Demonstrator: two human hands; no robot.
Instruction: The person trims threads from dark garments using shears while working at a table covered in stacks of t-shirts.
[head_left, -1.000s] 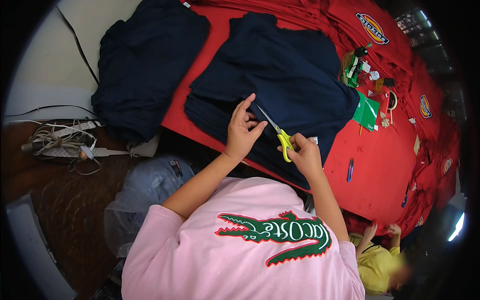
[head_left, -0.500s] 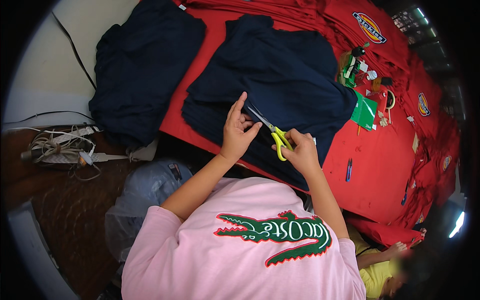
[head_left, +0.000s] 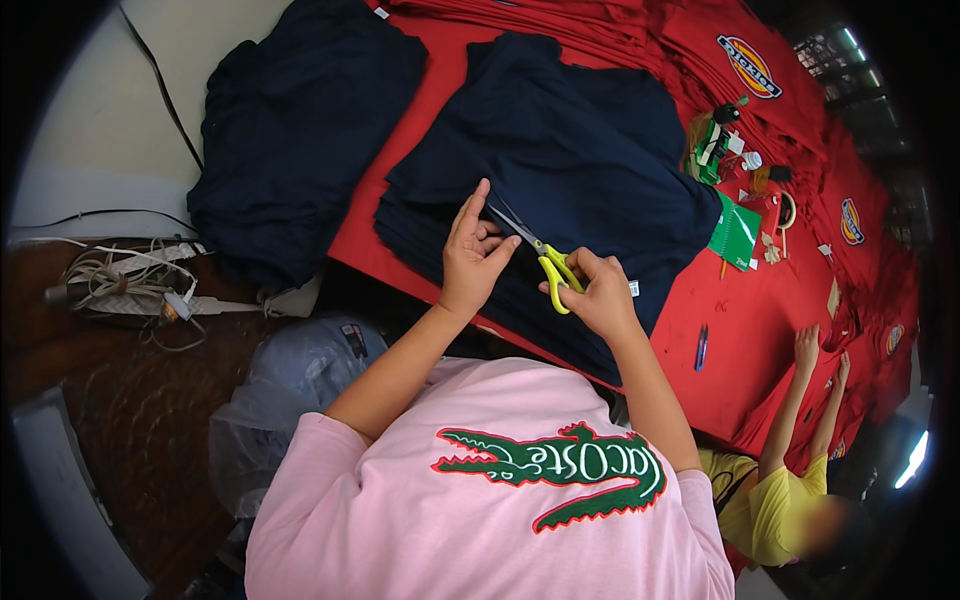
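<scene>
Jutting from R hand [head_left: 603, 294]: scissors [head_left: 542, 250], blades [head_left: 520, 228] nr L fingers [head_left: 475, 207]

Evenly lit red tabletop [head_left: 752, 325], glaring lamp [head_left: 912, 459] at right, curved edges, black rim

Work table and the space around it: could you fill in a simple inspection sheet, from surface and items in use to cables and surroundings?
Surface: red tabletop, small dark marks at right.
Items in use: metal scissors with yellow-green handles, blades over layered dark navy fabric.
Clutter: green spiral notebook, slim blue pen-like item; another navy fabric pile at left.
Hands: left hand at the fabric, unclear whether gripping; right hand has its fingers around the scissor handles.
Cables: pale tangled bundle at left, away from the scissors.
Surroundings: translucent plastic bag at left; co-worker in a yellow top at lower right; red garments along the far side.
</scene>
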